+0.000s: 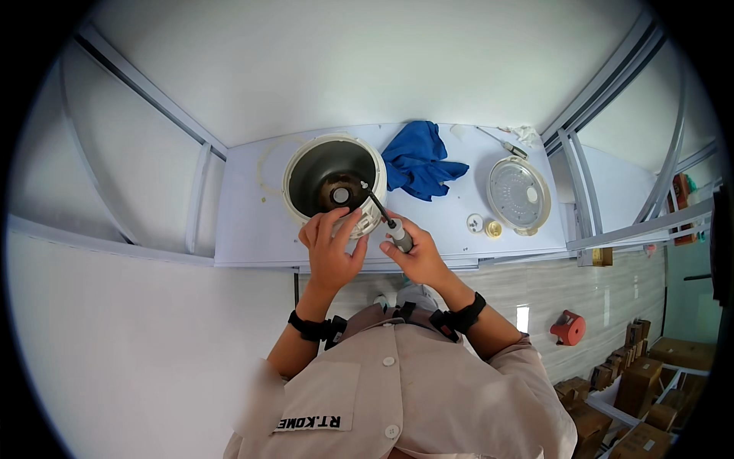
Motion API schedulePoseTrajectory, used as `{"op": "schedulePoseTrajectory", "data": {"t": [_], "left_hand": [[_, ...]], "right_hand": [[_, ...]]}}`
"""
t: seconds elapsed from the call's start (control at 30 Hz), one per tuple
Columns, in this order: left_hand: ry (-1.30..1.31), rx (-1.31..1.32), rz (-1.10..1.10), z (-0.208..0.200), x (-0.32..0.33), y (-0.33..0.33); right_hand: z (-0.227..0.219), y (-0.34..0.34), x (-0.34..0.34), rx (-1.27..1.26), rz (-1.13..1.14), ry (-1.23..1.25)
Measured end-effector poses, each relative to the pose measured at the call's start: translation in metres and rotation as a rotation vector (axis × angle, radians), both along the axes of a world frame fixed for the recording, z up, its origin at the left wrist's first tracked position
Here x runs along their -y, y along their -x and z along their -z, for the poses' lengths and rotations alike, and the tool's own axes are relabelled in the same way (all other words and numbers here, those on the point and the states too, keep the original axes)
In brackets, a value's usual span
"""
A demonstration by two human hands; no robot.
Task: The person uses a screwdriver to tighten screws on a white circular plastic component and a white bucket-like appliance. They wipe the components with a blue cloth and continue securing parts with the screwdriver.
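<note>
A white rice cooker body [375,159] stands on the table with its lid off; its dark pot cavity shows a brown-stained bottom and a round pale centre piece. My left hand [334,249] is at the near rim, fingers bent against the housing and thumb to the right. In my right hand [420,254] is a screwdriver [379,206] with a grey handle. Its dark shaft points up and left over the right rim into the cavity. A small whitish bit shows by the tip; whether they touch I cannot tell.
A blue cloth [419,159] lies right of the cooker. Farther right are a pale oval lid [518,195], a second screwdriver [514,150], a small dish [475,223] and a yellowish round part [493,229]. Metal frame posts [585,183] flank the table. A red stool [568,328] stands on the floor.
</note>
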State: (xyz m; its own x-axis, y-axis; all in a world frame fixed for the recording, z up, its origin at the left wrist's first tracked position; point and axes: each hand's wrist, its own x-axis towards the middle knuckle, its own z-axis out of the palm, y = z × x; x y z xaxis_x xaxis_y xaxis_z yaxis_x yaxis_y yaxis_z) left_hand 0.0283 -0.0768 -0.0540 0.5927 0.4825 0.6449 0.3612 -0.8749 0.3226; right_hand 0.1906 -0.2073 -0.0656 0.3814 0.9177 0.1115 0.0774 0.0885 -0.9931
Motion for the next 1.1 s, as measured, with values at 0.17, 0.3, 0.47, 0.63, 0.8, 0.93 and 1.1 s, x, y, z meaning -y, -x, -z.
{"op": "schedulePoseTrajectory", "data": {"t": [0.17,0.3,0.47,0.63,0.8,0.93,1.1], "left_hand": [[-0.008,0.006,0.028,-0.001,-0.002,0.000],[-0.027,0.024,0.043,0.002,-0.004,0.001],[-0.020,0.047,0.074,0.002,-0.006,0.003],[-0.039,0.057,0.048,0.004,-0.007,0.001],[0.004,0.044,0.024,0.000,-0.004,-0.001],[0.012,0.051,0.009,-0.001,-0.004,-0.002],[-0.023,0.068,-0.002,-0.004,-0.002,-0.004]], "right_hand": [[0.002,-0.001,0.000,-0.005,-0.005,-0.005],[0.002,0.000,-0.001,-0.004,-0.003,-0.014],[0.000,0.001,0.000,0.001,0.003,0.007],[0.001,0.001,-0.001,0.007,-0.004,0.018],[-0.002,0.001,0.000,-0.013,0.000,0.040],[-0.002,0.000,-0.001,0.001,0.000,0.026],[0.009,-0.002,0.002,-0.007,0.007,0.001]]}}
